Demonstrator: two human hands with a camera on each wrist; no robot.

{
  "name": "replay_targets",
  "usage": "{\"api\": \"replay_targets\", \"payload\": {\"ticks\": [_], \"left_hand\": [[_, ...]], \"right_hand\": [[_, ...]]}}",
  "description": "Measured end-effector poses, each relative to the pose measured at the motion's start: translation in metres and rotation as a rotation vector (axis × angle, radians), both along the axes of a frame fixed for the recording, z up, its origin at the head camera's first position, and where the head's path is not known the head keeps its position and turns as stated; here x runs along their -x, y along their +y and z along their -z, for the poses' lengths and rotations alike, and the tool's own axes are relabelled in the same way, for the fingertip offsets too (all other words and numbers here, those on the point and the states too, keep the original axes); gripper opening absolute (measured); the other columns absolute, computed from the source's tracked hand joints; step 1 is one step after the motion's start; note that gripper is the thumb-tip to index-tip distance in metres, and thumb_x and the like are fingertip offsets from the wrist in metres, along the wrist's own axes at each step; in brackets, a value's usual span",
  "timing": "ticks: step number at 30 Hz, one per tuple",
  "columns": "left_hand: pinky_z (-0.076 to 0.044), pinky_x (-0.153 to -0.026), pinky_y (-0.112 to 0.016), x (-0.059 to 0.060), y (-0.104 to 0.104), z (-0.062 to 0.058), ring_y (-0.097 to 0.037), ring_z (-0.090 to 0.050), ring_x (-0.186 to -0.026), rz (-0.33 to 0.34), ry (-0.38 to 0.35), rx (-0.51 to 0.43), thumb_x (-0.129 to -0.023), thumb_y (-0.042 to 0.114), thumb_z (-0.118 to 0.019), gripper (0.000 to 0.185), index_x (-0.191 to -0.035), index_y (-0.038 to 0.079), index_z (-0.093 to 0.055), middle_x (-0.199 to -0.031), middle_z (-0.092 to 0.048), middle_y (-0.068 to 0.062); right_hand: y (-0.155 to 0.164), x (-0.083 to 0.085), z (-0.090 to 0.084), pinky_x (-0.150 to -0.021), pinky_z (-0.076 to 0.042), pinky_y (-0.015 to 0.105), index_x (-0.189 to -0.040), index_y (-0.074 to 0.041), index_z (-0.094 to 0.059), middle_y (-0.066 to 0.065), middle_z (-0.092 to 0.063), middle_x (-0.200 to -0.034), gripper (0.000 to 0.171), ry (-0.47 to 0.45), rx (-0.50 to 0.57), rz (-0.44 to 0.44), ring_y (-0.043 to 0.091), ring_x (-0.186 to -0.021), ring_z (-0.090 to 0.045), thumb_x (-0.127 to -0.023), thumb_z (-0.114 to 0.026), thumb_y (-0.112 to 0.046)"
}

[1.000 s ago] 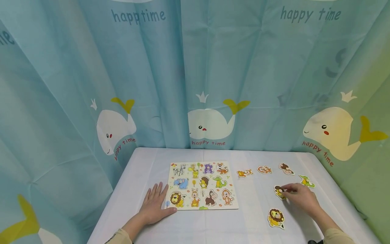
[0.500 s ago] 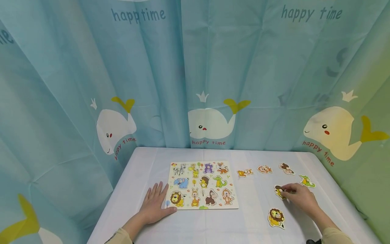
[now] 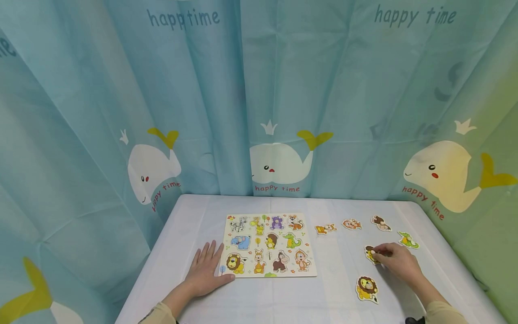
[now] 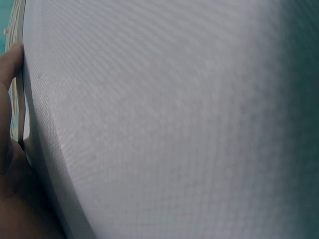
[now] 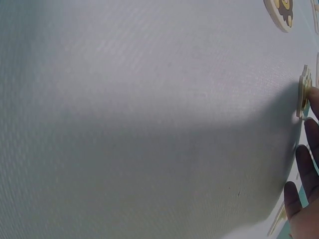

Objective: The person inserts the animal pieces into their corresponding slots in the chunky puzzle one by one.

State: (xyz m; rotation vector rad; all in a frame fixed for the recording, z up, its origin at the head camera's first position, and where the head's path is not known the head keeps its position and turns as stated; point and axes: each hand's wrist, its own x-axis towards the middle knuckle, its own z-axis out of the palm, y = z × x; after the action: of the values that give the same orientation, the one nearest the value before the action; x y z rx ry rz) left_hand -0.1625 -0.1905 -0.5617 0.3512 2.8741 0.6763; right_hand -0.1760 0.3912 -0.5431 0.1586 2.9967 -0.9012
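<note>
My right hand (image 3: 399,261) pinches a brown-and-yellow hedgehog puzzle piece (image 3: 368,253) between thumb and fingers, low over the right part of the table. In the right wrist view the hedgehog piece (image 5: 303,92) shows edge-on by the fingertips at the right edge. Flat and with fingers spread, my left hand (image 3: 204,272) lies at the left edge of the animal puzzle board (image 3: 269,275), its thumb at the near left corner. The board carries rows of colourful animals. In the left wrist view the thumb touches the board's side. A lion piece (image 3: 366,290) lies nearer me than my right hand.
Beyond my right hand lie a crocodile piece (image 3: 408,240), a brown gorilla piece (image 3: 381,223), a monkey piece (image 3: 352,224) and a kangaroo piece (image 3: 325,229). A white cloth covers the table (image 3: 307,301). A blue whale-print curtain (image 3: 279,90) hangs behind it.
</note>
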Motion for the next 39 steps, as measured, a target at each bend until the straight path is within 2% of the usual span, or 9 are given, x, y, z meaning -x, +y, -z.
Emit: {"api": "replay_targets", "payload": {"ticks": [7,11,22,39], "left_hand": [[0.003,-0.123,-0.061,0.0011,-0.0011,0.0066,-0.045,-0.005,-0.154,0.005,0.046,-0.045,-0.086,0.069,-0.066,0.108,-0.159,-0.001,-0.029,-0.167,-0.016,-0.026],[0.003,-0.123,-0.058,0.0016,-0.0014,0.0089,-0.042,-0.005,-0.155,-0.002,0.055,-0.035,-0.085,0.072,-0.064,0.109,-0.161,0.002,-0.028,-0.168,-0.015,-0.023],[0.001,-0.123,-0.06,0.0014,0.0,0.0008,-0.044,-0.005,-0.154,0.002,0.034,-0.014,-0.087,0.067,-0.067,0.106,-0.161,0.001,-0.028,-0.168,-0.015,-0.024],[-0.001,-0.123,-0.06,0.0006,0.0003,-0.0002,-0.043,-0.005,-0.155,-0.001,0.001,0.02,-0.087,0.07,-0.065,0.108,-0.162,0.003,-0.026,-0.168,-0.014,-0.022]], "right_hand": [[0.0001,-0.0011,0.0008,-0.068,-0.049,0.034,-0.108,0.0,-0.074,0.009,-0.07,-0.099,0.03,-0.004,0.002,0.011,0.023,-0.087,-0.062,-0.092,-0.076,-0.026],[-0.0001,-0.001,0.0003,-0.067,-0.049,0.034,-0.107,0.0,-0.074,0.009,-0.07,-0.098,0.031,-0.001,0.002,0.013,0.023,-0.086,-0.062,-0.091,-0.077,-0.026],[0.0014,-0.0004,0.0039,-0.066,-0.046,0.035,-0.104,-0.003,-0.075,0.006,-0.069,-0.096,0.028,0.031,-0.027,0.0,0.02,-0.084,-0.06,-0.091,-0.078,-0.028],[0.0015,-0.0008,0.0082,-0.067,-0.042,0.037,-0.102,-0.006,-0.077,0.005,-0.067,-0.094,0.027,0.072,-0.072,-0.005,0.019,-0.082,-0.058,-0.091,-0.078,-0.031]]}}
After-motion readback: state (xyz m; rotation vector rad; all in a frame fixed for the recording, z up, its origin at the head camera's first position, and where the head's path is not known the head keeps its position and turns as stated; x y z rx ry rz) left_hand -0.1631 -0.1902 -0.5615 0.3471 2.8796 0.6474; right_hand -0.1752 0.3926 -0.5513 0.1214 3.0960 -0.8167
